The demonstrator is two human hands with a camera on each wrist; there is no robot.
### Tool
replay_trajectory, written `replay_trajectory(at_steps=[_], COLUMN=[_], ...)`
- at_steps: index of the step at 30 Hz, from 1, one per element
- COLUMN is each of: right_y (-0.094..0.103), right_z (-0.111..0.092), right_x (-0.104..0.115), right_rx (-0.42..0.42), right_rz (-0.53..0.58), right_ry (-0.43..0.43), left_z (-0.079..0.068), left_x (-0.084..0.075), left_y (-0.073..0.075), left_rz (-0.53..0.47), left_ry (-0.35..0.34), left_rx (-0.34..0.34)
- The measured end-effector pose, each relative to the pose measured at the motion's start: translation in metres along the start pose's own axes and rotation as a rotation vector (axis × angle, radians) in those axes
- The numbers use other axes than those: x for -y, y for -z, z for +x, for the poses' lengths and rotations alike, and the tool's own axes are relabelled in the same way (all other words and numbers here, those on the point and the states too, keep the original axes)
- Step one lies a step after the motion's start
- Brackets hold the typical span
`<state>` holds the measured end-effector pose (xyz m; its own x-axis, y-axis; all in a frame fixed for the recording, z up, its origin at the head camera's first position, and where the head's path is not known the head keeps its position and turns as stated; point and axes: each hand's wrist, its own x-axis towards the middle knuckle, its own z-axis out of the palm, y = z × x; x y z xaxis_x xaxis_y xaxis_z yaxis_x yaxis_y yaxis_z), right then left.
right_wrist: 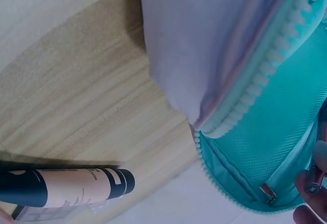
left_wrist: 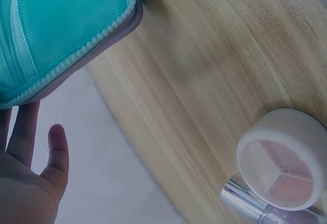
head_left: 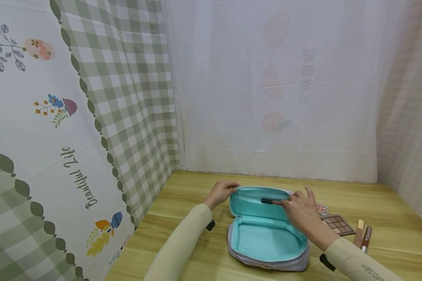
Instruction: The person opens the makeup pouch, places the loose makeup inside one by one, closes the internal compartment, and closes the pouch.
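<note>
Cream sleeves point(head_left: 183, 244), black wrist straps point(head_left: 327, 262)

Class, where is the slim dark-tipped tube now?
In the head view, the tube is in the right hand, right of centre, by the raised lid of the pouch.

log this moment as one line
left hand: holds raised lid | right hand: holds slim tube near lid | pouch: open | palette: on table
</note>
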<state>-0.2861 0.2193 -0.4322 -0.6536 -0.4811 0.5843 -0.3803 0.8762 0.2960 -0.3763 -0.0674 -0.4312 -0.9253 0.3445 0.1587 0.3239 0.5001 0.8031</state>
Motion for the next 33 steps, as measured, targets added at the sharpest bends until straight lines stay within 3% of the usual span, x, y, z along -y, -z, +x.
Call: replay_trajectory(at_steps=[4, 13, 16, 25, 33], right_y=[0.001, -0.003, -0.004, -0.005, -0.005], right_z=[0.000, 0.003, 0.004, 0.005, 0.006], right_x=[-0.001, -0.013, -0.018, -0.031, -0.031], right_rx=[-0.008, -0.321, -0.374, -0.381, -0.286], right_rz=[0.011, 0.033, 0.018, -0.044, -0.040], right_ry=[0.015, 0.073, 0.077, 0.097, 0.140], left_z=[0.002, 0.003, 0.003, 0.009, 0.006], left_x=[0.000, -0.001, 0.000, -0.001, 0.001], left_y=[-0.003, -0.008, -0.009, -0.009, -0.006], left_rz=[0.008, 0.056, 0.067, 0.042, -0.002], left_ry=[-0.003, -0.002, 0.006, -0.016, -0.047], left_rx=[-0.018, -0.036, -0.038, -0.086, -0.088])
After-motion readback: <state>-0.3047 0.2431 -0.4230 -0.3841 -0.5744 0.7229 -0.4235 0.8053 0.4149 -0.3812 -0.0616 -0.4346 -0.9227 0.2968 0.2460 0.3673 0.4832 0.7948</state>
